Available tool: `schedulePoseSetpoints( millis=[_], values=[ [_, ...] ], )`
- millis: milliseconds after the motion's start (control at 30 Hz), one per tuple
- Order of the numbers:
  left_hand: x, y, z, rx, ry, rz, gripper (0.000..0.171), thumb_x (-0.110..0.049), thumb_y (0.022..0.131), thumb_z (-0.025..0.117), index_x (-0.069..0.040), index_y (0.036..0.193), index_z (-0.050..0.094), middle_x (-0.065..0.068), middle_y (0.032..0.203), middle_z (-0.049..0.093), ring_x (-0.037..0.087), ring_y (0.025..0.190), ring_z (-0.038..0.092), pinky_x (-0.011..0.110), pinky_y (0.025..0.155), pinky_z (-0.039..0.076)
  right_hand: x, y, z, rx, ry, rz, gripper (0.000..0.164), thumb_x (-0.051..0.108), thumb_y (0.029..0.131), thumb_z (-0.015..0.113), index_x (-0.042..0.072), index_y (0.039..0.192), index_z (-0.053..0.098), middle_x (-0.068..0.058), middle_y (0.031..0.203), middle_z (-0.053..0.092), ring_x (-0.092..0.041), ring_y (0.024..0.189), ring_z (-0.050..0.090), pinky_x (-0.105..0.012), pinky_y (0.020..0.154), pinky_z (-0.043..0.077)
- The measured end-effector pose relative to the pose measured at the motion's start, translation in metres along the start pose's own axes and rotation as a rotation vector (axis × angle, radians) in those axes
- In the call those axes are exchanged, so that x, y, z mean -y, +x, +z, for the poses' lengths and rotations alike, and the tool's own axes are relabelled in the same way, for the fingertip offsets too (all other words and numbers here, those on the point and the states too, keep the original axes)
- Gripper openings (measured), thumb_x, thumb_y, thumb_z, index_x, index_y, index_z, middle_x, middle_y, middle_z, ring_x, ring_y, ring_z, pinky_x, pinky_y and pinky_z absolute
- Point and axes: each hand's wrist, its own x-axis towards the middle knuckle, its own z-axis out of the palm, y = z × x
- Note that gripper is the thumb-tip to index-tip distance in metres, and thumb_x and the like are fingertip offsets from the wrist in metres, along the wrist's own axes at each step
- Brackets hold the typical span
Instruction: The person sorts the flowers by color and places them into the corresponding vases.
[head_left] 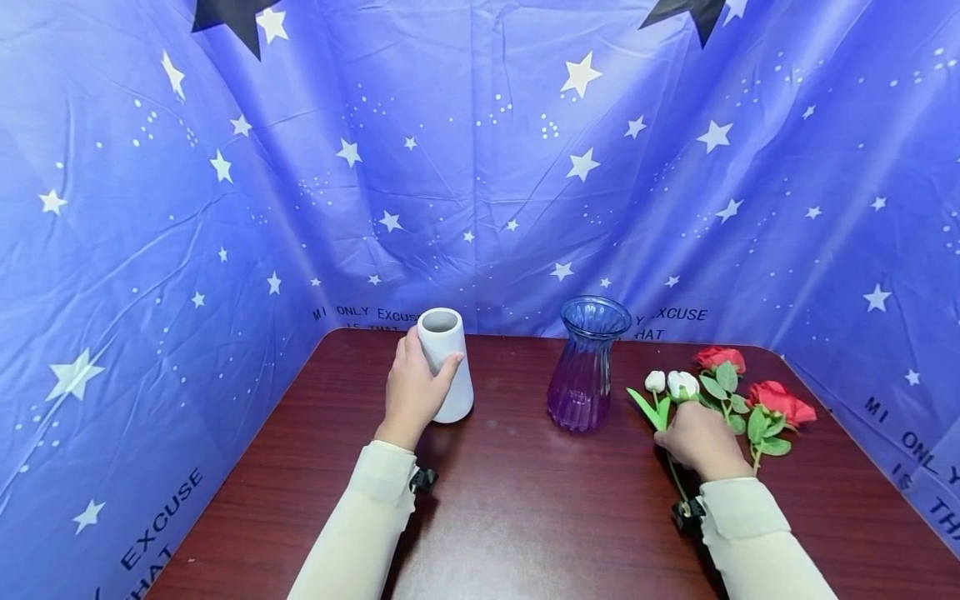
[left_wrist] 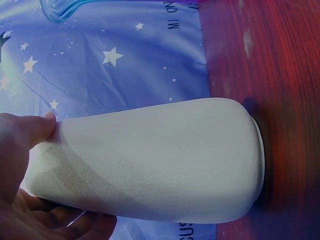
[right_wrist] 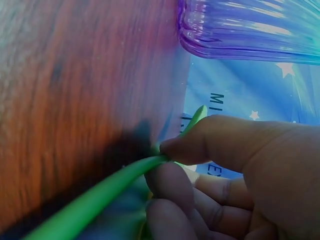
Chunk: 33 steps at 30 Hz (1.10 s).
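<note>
My left hand (head_left: pixel 412 390) grips the upper part of a white tapered vase (head_left: pixel 454 396), thumb on one side and fingers on the other. In the left wrist view the vase (left_wrist: pixel 165 160) has a matte, slightly grainy surface, and its base meets the table. My right hand (head_left: pixel 701 437) is at the white tulips (head_left: pixel 683 385) on the right. Between its thumb and forefinger, the right wrist view shows a pinched green stem (right_wrist: pixel 100 192). Just how many stems lie in the grip is hidden by the fingers.
A ribbed blue-to-purple glass vase (head_left: pixel 581 375) stands between the hands, towards the back. Red roses (head_left: pixel 782 402) with green leaves lie right of my right hand. The dark red wooden table (head_left: pixel 540 517) is enclosed by blue star-patterned cloth (head_left: pixel 480 183).
</note>
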Motion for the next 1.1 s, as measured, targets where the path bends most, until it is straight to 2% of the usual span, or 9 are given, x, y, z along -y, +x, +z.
schedulePoseSetpoints(
  millis=[167, 500, 800, 900, 1100],
  values=[
    [0.000, 0.000, 0.000, -0.001, -0.004, 0.004, 0.081, -0.045, 0.089, 0.079, -0.004, 0.150, 0.044, 0.018, 0.128, 0.060, 0.040, 0.109, 0.065, 0.056, 0.090, 0.054, 0.002, -0.003, -0.003, -0.029, 0.006, -0.008, 0.039, 0.026, 0.083, 0.075, 0.016, 0.054, 0.051, 0.000, 0.055, 0.051, -0.023, 0.055, 0.053, -0.036, 0.054, 0.041],
    [-0.001, -0.001, 0.000, -0.015, -0.020, 0.023, 0.080, -0.045, 0.089, 0.078, -0.004, 0.149, 0.044, 0.017, 0.129, 0.060, 0.039, 0.109, 0.065, 0.056, 0.090, 0.055, 0.006, -0.006, -0.010, -0.052, 0.030, -0.016, 0.039, 0.029, 0.085, 0.073, 0.017, 0.053, 0.053, 0.004, 0.053, 0.047, -0.020, 0.054, 0.048, -0.033, 0.051, 0.036],
    [-0.001, -0.001, 0.000, -0.025, 0.010, 0.017, 0.080, -0.048, 0.089, 0.078, -0.005, 0.148, 0.046, 0.017, 0.126, 0.061, 0.039, 0.106, 0.066, 0.056, 0.086, 0.055, 0.008, -0.008, -0.020, -0.133, 0.036, -0.045, 0.041, 0.032, 0.085, 0.070, 0.021, 0.052, 0.049, 0.009, 0.051, 0.040, -0.017, 0.053, 0.043, -0.032, 0.050, 0.031],
    [-0.001, -0.001, 0.000, -0.028, 0.020, 0.017, 0.080, -0.048, 0.088, 0.078, -0.005, 0.148, 0.046, 0.017, 0.126, 0.062, 0.039, 0.106, 0.067, 0.056, 0.085, 0.056, 0.009, -0.010, -0.026, -0.137, 0.047, -0.012, 0.037, 0.035, 0.085, 0.069, 0.021, 0.055, 0.053, 0.007, 0.055, 0.042, -0.019, 0.057, 0.044, -0.034, 0.049, 0.031],
    [-0.001, -0.001, -0.001, -0.015, 0.029, -0.001, 0.081, -0.049, 0.089, 0.078, -0.006, 0.149, 0.045, 0.016, 0.127, 0.061, 0.039, 0.106, 0.066, 0.056, 0.086, 0.055, 0.012, -0.014, -0.037, -0.157, 0.075, 0.051, 0.022, 0.039, 0.088, 0.066, 0.020, 0.077, 0.070, 0.001, 0.068, 0.059, -0.022, 0.063, 0.054, -0.036, 0.047, 0.038]
  ],
)
